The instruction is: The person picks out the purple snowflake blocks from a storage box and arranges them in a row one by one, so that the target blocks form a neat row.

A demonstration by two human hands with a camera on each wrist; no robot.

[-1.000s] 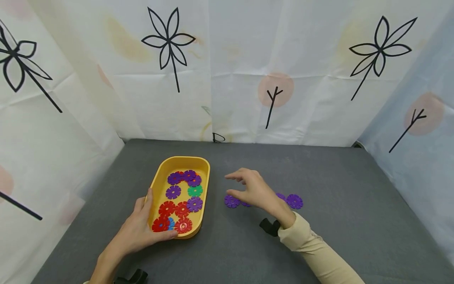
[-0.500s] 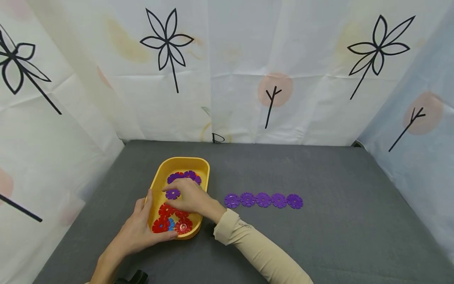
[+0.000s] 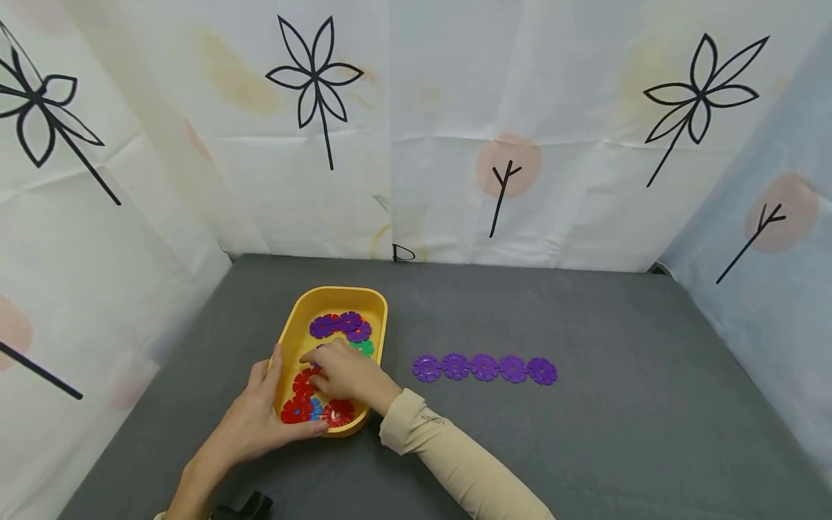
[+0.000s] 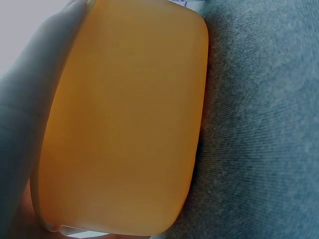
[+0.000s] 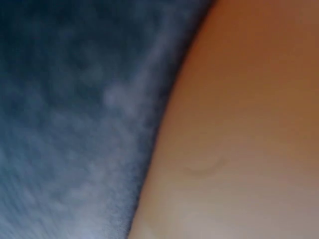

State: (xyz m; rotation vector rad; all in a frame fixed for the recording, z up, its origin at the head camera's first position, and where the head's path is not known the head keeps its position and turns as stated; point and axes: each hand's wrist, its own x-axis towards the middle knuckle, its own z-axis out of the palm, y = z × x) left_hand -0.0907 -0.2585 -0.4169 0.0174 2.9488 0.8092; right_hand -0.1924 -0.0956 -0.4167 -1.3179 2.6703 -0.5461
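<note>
A yellow tray [image 3: 297, 318] stands on the left part of the grey table, holding red, purple, green and blue flower-shaped plastic discs. My left hand [image 3: 255, 417] grips its near-left corner, the thumb along the near rim. The tray's outer wall [image 4: 124, 119] fills much of the left wrist view. My right hand [image 3: 347, 375] reaches inside, over the middle discs, its fingertips low near a red disc [image 3: 305, 381]. One purple disc is almost wholly covered by that hand, and whether the fingers pinch anything is hidden. Purple discs [image 3: 347, 321] and a partly covered green disc [image 3: 364, 348] lie beyond.
Several purple discs [image 3: 484, 367] form a straight row, edge to edge, on the grey table [image 3: 604, 433] right of the tray. A white patterned cloth [image 3: 442, 195] closes off the back and sides. Blurred grey fabric and a tan surface occupy the right wrist view.
My right hand has come left from above the row of purple discs into the tray, uncovering the row, then shifted slightly nearer within it. The left hand keeps its hold.
</note>
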